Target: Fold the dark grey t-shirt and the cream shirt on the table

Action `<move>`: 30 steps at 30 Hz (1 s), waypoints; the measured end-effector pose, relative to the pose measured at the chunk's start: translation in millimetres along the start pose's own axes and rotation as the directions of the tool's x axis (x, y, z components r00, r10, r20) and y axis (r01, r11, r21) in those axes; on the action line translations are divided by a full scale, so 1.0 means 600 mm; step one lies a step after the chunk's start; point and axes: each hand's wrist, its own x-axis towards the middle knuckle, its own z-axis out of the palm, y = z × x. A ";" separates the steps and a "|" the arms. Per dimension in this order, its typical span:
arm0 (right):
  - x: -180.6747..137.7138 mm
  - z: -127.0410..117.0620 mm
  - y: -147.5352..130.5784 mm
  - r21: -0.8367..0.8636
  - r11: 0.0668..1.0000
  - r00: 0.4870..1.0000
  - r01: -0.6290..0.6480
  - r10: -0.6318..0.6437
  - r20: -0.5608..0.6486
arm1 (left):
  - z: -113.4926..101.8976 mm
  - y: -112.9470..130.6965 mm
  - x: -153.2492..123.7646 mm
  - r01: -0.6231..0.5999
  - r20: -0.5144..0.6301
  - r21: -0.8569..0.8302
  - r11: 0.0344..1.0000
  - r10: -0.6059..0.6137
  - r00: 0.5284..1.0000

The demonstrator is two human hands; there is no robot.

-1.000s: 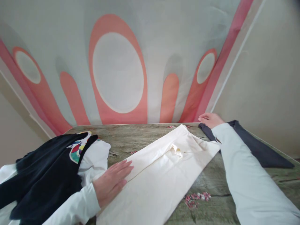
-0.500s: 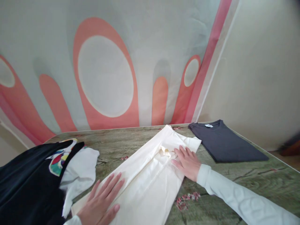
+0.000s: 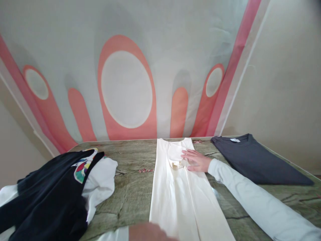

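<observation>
A cream-white garment (image 3: 173,197), folded into a long strip, runs from the table's far side to the bottom of the view. A crumpled bit of its fabric (image 3: 178,164) stands up near the collar end. My right hand (image 3: 197,161) lies on the upper right of the garment beside that bit, fingers stretched out and grasping nothing. At the bottom edge my left hand (image 3: 150,232) is over or beside the garment's left side. It is blurred and cut off, so its fingers cannot be made out.
To the right lies a folded dark grey T-shirt (image 3: 258,164). On the left is a loose heap of black cloth (image 3: 55,190) and white cloth (image 3: 102,177). Everything rests on a wood-patterned tabletop (image 3: 132,190), with a coral-and-grey printed wall covering (image 3: 165,53) behind.
The garment has swung from a slant to nearly straight away from me. My left hand has moved down and right, off its upper surface. The view has shifted left.
</observation>
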 end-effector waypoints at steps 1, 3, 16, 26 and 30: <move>0.001 -0.001 -0.002 0.010 1.000 0.999 0.011 -0.011 -0.032 | -0.013 -0.012 0.035 -0.009 -0.008 0.001 1.000 0.009 1.000; 0.005 -0.001 -0.007 0.017 0.999 0.992 0.029 -0.027 -0.121 | -0.036 -0.040 0.111 -0.021 -0.029 0.031 0.999 0.022 0.999; 0.018 0.012 0.034 0.051 0.980 0.922 -0.193 0.199 -0.331 | 0.008 -0.114 0.265 -0.026 -0.206 0.193 0.981 0.067 0.976; 0.106 0.015 0.063 0.080 0.854 0.801 -0.514 0.512 -0.311 | 0.011 -0.114 0.264 0.010 -0.266 0.215 0.977 0.049 0.963; 0.113 0.021 0.064 0.110 0.874 0.818 -0.474 0.483 -0.311 | 0.022 -0.115 0.266 0.100 -0.328 0.202 0.974 -0.029 0.944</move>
